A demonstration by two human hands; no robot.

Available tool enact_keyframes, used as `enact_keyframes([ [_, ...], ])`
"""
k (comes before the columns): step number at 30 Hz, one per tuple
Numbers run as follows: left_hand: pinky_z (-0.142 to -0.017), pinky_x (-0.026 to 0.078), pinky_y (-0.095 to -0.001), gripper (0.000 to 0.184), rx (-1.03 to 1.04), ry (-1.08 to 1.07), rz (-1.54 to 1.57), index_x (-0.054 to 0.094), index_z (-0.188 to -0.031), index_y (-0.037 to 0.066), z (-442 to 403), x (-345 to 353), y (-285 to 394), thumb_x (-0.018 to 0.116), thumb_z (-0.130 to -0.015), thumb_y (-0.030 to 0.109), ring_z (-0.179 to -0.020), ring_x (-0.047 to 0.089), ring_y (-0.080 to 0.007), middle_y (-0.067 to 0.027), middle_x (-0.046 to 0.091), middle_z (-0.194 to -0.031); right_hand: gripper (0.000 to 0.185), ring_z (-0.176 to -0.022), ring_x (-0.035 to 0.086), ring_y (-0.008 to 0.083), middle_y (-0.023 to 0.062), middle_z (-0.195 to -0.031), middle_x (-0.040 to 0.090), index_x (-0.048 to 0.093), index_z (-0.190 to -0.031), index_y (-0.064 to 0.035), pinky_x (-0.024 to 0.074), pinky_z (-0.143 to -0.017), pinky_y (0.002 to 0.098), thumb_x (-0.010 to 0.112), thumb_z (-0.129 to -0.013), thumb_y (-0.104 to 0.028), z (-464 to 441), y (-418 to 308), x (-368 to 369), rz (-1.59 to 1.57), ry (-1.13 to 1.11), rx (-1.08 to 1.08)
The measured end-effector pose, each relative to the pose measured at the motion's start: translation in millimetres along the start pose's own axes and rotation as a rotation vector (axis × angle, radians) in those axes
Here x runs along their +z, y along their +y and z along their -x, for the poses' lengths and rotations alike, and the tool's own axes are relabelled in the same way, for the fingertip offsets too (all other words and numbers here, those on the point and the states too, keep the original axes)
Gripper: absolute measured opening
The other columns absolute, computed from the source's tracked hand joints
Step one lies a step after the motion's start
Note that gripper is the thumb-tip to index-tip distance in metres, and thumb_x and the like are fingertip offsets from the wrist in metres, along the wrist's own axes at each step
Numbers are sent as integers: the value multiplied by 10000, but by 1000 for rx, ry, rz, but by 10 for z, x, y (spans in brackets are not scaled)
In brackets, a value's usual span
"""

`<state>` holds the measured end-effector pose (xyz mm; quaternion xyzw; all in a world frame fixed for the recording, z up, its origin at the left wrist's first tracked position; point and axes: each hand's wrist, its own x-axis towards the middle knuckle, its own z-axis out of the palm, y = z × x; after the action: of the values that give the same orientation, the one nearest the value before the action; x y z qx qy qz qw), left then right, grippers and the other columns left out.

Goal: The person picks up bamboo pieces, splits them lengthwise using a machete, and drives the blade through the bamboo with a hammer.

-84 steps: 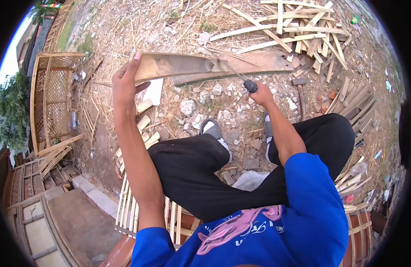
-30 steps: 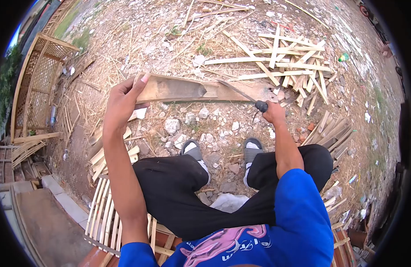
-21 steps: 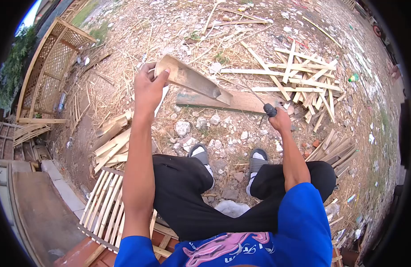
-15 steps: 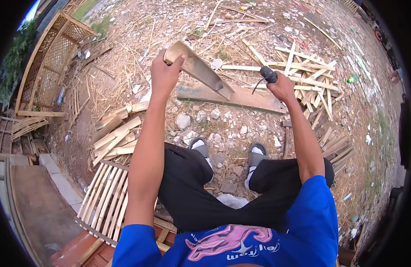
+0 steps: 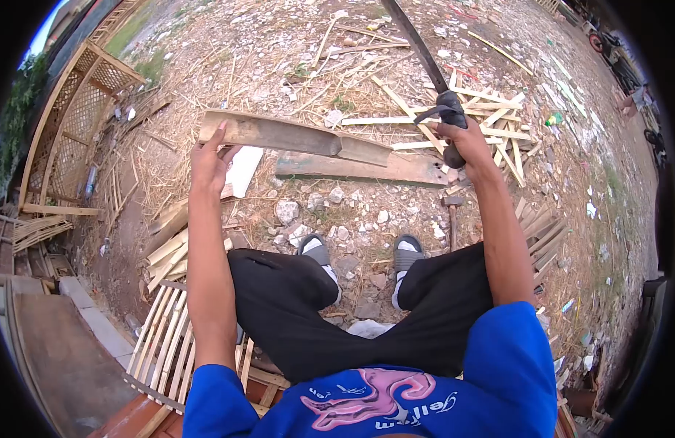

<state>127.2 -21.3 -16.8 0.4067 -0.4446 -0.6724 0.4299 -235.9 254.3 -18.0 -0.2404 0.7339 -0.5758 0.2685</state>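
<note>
My left hand (image 5: 209, 166) grips the left end of a split bamboo piece (image 5: 279, 137), its hollow inner face turned toward me. The bamboo hangs nearly level above a wooden plank (image 5: 337, 169) on the ground. In my right hand (image 5: 463, 143) is the black handle of a machete (image 5: 423, 55), whose long dark blade points up and away to the left. A dark strap loops from the handle. Below my right hand, a hammer (image 5: 453, 219) lies on the ground beside my foot.
Thin bamboo strips (image 5: 498, 120) lie piled beyond my right hand. More split bamboo (image 5: 169, 252) is heaped at my left, near a slatted bamboo panel (image 5: 162, 336). A lattice frame (image 5: 74, 124) stands far left. Stones litter the ground; another person (image 5: 633, 101) is partly visible far right.
My left hand has moved left and down, bringing the bamboo closer to level. My right hand has turned, so the machete's blade now shows, pointing upward.
</note>
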Motion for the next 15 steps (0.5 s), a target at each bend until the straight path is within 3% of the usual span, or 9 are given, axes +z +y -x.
enact_keyframes([
  [1, -936, 559, -434, 395, 0, 2, 29, 505, -1250, -46, 26, -1, 31, 650, -931, 137, -1090, 608, -283, -164, 568, -1204, 248, -552, 478, 93, 5, -739, 560, 606, -948, -27, 383, -481, 257, 757, -796, -150, -28, -34, -51, -47, -5, 48],
  [4, -971, 538, -414, 414, 37, -98, 161, 489, -1291, -28, -47, -101, 50, 621, -957, 178, -1141, 575, -255, -134, 526, -1270, 290, -538, 462, 94, 12, -759, 554, 598, -980, -20, 400, -462, 259, 766, -787, -156, -166, -36, -206, -238, 22, 85],
  [5, -868, 601, -346, 414, 51, -69, 205, 511, -1310, -20, -71, -101, 39, 606, -965, 188, -1060, 631, -233, -109, 593, -1206, 337, -546, 476, 101, 15, -789, 550, 591, -1021, -13, 415, -472, 266, 772, -777, -159, -144, -89, -254, -253, 75, 129],
  [10, -814, 628, -307, 372, 76, -131, 307, 521, -1289, -13, -96, -1, 27, 572, -984, 194, -1010, 663, -221, -140, 603, -1201, 304, -677, 526, 112, -4, -839, 521, 603, -1026, -22, 463, -493, 288, 760, -792, -136, -350, 82, -391, -519, 32, 72],
  [12, -797, 633, -298, 370, 80, -177, 342, 520, -1288, -14, -150, 67, -16, 568, -986, 194, -983, 674, -222, -145, 612, -1186, 313, -668, 548, 126, 19, -885, 522, 583, -1035, -20, 545, -525, 312, 758, -800, -130, -487, 163, -416, -523, 13, 77],
  [14, -782, 638, -292, 368, 76, -215, 380, 519, -1288, -16, -172, 100, -59, 565, -987, 191, -958, 682, -224, -147, 622, -1168, 421, -871, 510, 140, 15, -970, 531, 563, -1127, -28, 475, -635, 333, 764, -769, -122, -560, 224, -427, -603, -6, 73],
  [15, -761, 641, -285, 361, 72, -203, 361, 524, -1274, -24, -143, 150, -53, 565, -988, 191, -954, 685, -228, -150, 629, -1156, 433, -858, 520, 146, 22, -970, 533, 546, -1139, -39, 475, -632, 335, 761, -771, -114, -528, 156, -433, -636, -19, 106],
])
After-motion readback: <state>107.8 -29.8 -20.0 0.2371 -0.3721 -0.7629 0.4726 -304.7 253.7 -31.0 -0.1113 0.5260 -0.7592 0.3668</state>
